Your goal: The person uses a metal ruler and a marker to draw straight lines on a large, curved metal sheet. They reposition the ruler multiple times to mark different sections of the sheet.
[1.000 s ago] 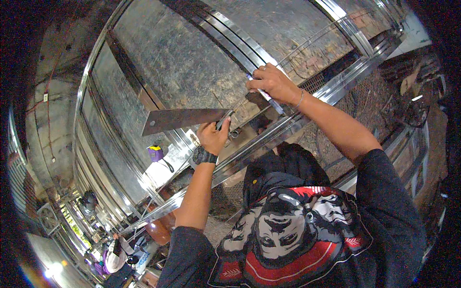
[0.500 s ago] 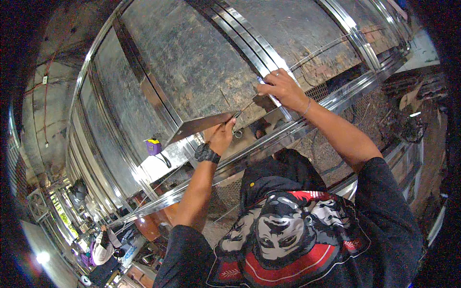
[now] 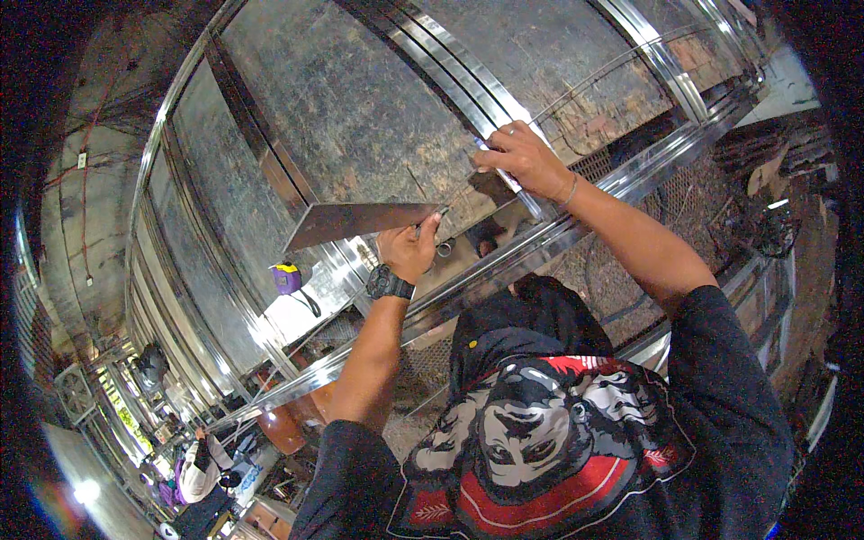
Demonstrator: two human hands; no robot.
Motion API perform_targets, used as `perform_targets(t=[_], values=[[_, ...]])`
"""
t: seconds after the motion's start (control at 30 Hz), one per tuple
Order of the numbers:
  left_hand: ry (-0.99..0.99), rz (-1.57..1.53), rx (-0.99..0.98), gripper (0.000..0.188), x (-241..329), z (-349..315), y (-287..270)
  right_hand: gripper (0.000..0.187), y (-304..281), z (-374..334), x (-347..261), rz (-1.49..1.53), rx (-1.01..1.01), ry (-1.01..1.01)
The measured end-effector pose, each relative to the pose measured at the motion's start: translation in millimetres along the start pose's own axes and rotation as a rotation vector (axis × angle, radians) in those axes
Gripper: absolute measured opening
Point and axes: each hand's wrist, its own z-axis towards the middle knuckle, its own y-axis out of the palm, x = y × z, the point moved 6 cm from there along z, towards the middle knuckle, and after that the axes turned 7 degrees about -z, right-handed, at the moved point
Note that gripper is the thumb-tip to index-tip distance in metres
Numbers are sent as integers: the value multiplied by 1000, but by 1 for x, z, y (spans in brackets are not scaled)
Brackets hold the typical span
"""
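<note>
My left hand (image 3: 411, 249), with a black watch on its wrist, grips a flat metal plate (image 3: 355, 222) by its right end between thumb and fingers. The plate is tilted up above a metal-framed bench top, and its far end narrows toward the pinch. My right hand (image 3: 529, 160) is closed around a blue-and-white marker pen (image 3: 506, 171). It is beside the end of a shiny metal bar (image 3: 490, 85) that crosses the bench. The fingertips on the pen are partly hidden.
Other shiny bars (image 3: 661, 63) lie across the worn dark boards (image 3: 342, 99). A purple-and-yellow tape measure (image 3: 286, 278) sits left of my left hand. A polished rail (image 3: 504, 274) runs along the near edge. At lower left another person (image 3: 200, 472) is farther off.
My left hand has turned the metal plate, so more of its broad face shows and its left end sits farther left. My right hand with the marker pen has shifted slightly left.
</note>
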Motion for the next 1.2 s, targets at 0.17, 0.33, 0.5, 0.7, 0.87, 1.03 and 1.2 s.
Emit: perform_targets(t=[0.17,0.33,0.5,0.7,0.87,1.03,1.2], values=[[111,-246,131,37,9,2,-1,24,-2,-1,-3,-9,33,-7],[11,-172,-23,32,9,1,-2,23,-1,-1,-3,-10,23,-10],[16,-187,-17,33,5,0,0,22,-3,2,-5,-5,-2,-4],[-47,-244,-7,33,11,0,-3,22,1,-1,0,-20,-35,-8],[-33,-191,81,26,2,-8,6,21,1,2,0,42,-130,19],[-145,-258,-71,19,-27,-16,31,27,-28,22,-3,203,-40,162],[158,-7,-91,20,-1,-7,17,35,6,34,12,920,-271,902]])
